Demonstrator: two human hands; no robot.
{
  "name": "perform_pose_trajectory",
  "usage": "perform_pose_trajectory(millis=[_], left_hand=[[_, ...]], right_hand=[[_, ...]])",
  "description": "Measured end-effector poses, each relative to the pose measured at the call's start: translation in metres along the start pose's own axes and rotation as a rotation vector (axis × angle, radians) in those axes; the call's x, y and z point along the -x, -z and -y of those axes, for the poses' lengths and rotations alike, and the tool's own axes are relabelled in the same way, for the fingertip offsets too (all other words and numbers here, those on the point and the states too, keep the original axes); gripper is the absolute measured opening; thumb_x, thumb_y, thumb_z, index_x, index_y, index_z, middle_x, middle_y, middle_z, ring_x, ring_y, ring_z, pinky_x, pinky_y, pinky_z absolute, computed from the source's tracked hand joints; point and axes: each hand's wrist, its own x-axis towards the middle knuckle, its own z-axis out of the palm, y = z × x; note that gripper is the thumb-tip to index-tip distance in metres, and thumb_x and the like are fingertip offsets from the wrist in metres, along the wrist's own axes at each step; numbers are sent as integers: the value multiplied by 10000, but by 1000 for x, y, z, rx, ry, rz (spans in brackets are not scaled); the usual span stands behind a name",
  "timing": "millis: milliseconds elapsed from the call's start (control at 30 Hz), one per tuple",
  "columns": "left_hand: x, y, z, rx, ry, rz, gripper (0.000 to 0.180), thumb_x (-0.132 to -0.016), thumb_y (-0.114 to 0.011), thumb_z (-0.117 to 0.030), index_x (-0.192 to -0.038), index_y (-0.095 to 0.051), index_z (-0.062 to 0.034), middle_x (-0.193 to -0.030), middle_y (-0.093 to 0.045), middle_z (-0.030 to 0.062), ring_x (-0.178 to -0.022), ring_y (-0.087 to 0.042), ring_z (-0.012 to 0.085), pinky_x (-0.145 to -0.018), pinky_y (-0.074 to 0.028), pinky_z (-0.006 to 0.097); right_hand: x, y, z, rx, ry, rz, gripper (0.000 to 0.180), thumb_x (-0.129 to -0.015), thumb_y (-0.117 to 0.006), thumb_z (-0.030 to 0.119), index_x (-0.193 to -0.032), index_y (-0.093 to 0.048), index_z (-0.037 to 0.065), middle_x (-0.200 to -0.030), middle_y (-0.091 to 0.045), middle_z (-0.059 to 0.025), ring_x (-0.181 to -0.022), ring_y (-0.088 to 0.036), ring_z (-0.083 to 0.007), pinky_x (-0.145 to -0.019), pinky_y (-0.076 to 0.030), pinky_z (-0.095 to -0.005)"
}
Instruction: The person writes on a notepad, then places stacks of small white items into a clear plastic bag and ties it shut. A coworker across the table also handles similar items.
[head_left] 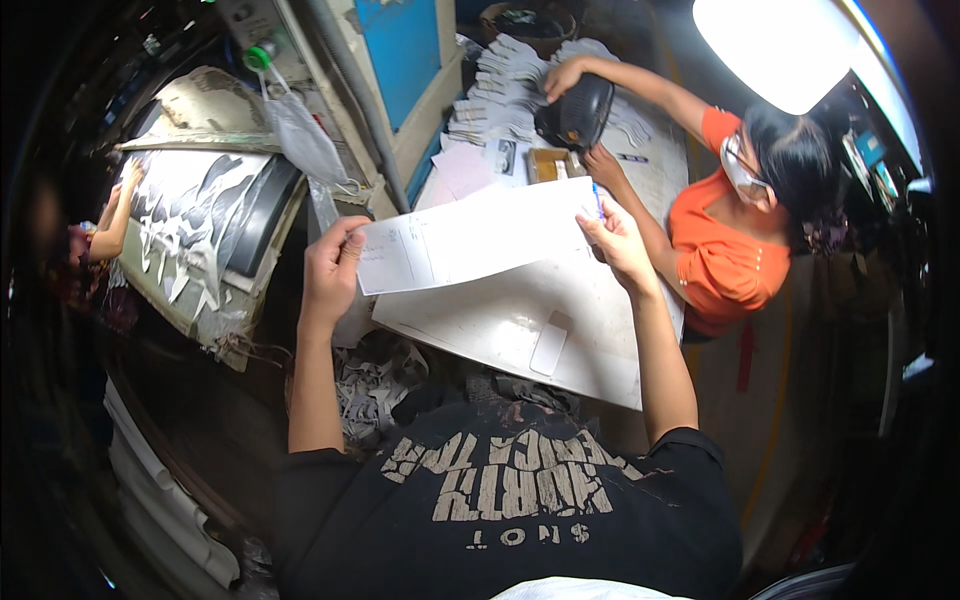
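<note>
A long white paper sheet with handwriting and ruled lines is stretched over the near part of the table. At its left end my left hand is closed, with the thumb on top of the sheet. My right hand pinches the other end. Something blue, which looks like a pen, shows at the fingers of that hand. Beneath the sheet, a white rounded rectangular object lies flat on the white table.
Across the table, a person in an orange top handles a dark rounded object. Stacks of white cut pieces, pink paper and an amber container lie there. Left, another person's arm reaches over a bench with white scraps.
</note>
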Motion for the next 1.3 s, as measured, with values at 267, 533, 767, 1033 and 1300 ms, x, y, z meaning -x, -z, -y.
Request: perform_pose_trajectory(millis=[267, 533, 767, 1033, 1300], left_hand=[[30, 91, -48, -323, -261, -307, 199, -1049, -549, -148, -1068, -647, 23, -864, -686, 128, -739, -631, 233, -708, -499, 320], [-3, 194, -127, -477, -304, -399, 177, -1021, -615, -160, -1087, -674, -7, -926, -709, 67, -797, -633, 136, -746, -501, 281], [-116, 256, -175, -395, -681, -600, 247, -1014, -618, -128, -1254, -663, -99, -1046, -680, 61, -961, -656, 153, -856, -501, 294], [-218, 231, -255, -533, -845, -700, 312, -1002, -624, -146, -1306, -627, -75, -1212, -675, 146, -1051, -690, 244, -904, -574, 343], [-273, 219, -285, -634, -882, -669, 218, -956, -656, -91, -1157, -729, -50, -1103, -720, 215, -980, -726, 310, -832, -550, 367]], right_hand=[[13, -59, 72, 41, 371, 310, 295, -1037, -577, 150, -1272, -491, -7, -1024, -601, -60, -818, -650, -123, -649, -594, -283], [15, -127, 158, 81, 626, 340, 267, -1055, -525, 88, -1290, -467, -25, -1012, -633, -111, -760, -671, -152, -617, -563, -273], [-29, -178, 246, 148, 932, 116, 230, -1063, -523, 97, -1263, -498, -12, -962, -680, -83, -711, -649, -96, -574, -519, -239], [-93, -188, 293, 243, 1080, 6, 193, -1052, -539, 111, -1197, -526, -16, -857, -680, -100, -629, -649, -127, -552, -500, -255], [-108, -185, 313, 291, 1176, -65, 214, -1047, -552, 158, -1171, -550, -17, -815, -683, -123, -618, -664, -145, -555, -513, -270]])
